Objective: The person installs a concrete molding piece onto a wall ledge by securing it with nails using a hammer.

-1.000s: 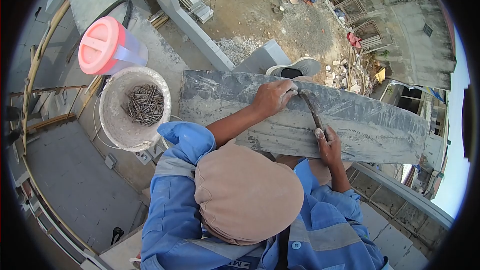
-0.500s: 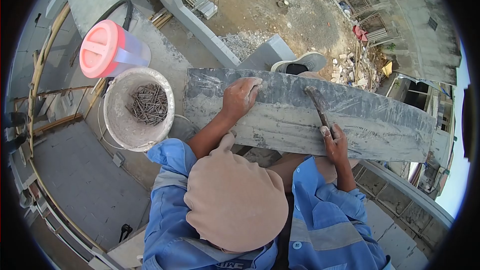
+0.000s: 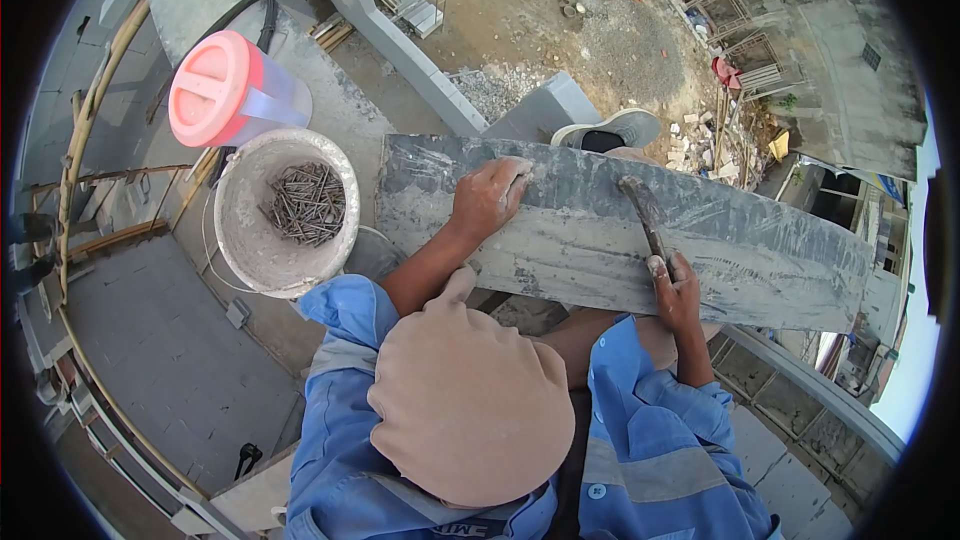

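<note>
A long grey board (image 3: 560,252), smeared with dried cement, lies across my lap. Near its far left part, my left hand (image 3: 487,200) rests with its fingers curled together; whatever they pinch, if anything, is hidden. My right hand (image 3: 677,292) is closed around the handle of a hammer (image 3: 645,215), whose head lies over the board's dark upper strip. To the left of my left arm stands a cement-stained bucket (image 3: 230,230) holding many loose nails (image 3: 307,204).
A clear jug with a pink lid (image 3: 210,85) stands behind the bucket. A shoe (image 3: 610,130) shows past the board's far edge. Far below lies rubble-strewn ground (image 3: 500,0). Bamboo poles (image 3: 90,130) and a grey block surface (image 3: 170,360) are on the left.
The whole view has shifted slightly, so things appear a little farther right. Both hands and the hammer keep nearly the same place on the board.
</note>
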The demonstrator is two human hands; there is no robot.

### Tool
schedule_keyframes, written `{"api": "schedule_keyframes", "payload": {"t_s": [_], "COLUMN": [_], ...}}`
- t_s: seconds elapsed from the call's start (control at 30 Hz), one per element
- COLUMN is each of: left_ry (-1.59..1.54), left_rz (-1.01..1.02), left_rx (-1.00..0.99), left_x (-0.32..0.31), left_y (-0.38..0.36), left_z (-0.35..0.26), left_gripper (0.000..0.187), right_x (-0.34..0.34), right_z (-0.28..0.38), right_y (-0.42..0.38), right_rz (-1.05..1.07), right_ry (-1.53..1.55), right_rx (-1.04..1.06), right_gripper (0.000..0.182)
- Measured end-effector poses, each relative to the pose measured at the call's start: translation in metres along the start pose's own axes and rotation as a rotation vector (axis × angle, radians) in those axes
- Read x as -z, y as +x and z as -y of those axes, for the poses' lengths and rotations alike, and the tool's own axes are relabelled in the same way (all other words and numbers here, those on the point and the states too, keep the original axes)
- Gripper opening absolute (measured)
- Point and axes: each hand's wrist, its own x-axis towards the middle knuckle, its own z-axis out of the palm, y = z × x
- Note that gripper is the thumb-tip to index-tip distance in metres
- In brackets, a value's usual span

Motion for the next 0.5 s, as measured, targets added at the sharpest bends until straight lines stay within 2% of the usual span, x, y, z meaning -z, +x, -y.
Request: {"api": "schedule_keyframes", "payload": {"t_s": [0.13,0.2,0.3,0.43,0.5], "left_ry": [-0.006,0.004,0.006,-0.052,-0.116], "left_rz": [0.013,0.011,-0.017,-0.065,-0.034], "left_rx": [0.039,0.062,0.070,0.015,-0.034], "left_x": [0.002,0.000,-0.002,-0.007,-0.011], "left_y": [0.001,0.001,0.001,0.008,0.012], "left_z": [-0.003,-0.003,-0.003,-0.008,-0.015], "left_gripper": [0.019,0.018,0.017,0.016,0.016], "right_x": [-0.004,-0.003,-0.004,0.002,-0.004], "right_z": [-0.002,-0.008,-0.011,0.002,-0.006], "right_y": [-0.001,-0.001,-0.001,0.001,0.000], "right_rz": [-0.074,-0.005,-0.021,0.042,-0.060], "right_ry": [-0.019,0.011,-0.006,-0.015,-0.019], "right_rx": [0.029,-0.027,-0.013,-0.068,0.074], "right_gripper": [0.031,0.031,0.033,0.032,0.029]}}
